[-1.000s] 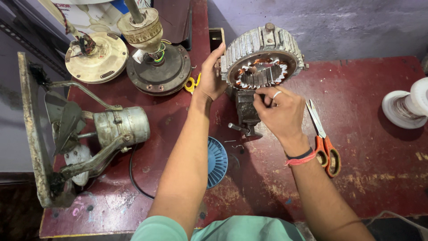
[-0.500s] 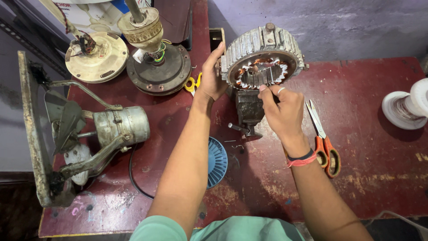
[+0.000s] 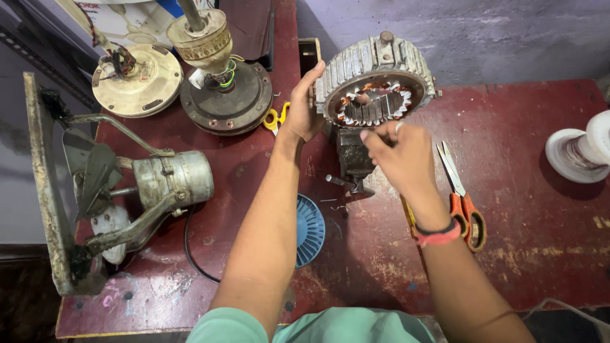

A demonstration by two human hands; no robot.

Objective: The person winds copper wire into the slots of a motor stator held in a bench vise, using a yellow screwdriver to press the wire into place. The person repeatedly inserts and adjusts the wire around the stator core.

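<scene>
The ribbed motor stator (image 3: 375,79) stands on edge over a small vise (image 3: 354,162) at the back of the red bench (image 3: 521,190). The left hand (image 3: 305,105) has its grip closed around the stator's left rim. The right hand (image 3: 397,152) hovers just in front of the copper windings, fingers pinched narrow; what they pinch I cannot tell, and orange-handled scissors (image 3: 462,197) lie beside it.

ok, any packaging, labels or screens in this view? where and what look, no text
Carton or printed box: top left edge, behind the cream round fan cover; white with a blue patch, red print and a fan drawing, mostly cut off.
No screens or signs visible. No label can be made out on the ribbed motor stator that the left hand steadies.
</scene>
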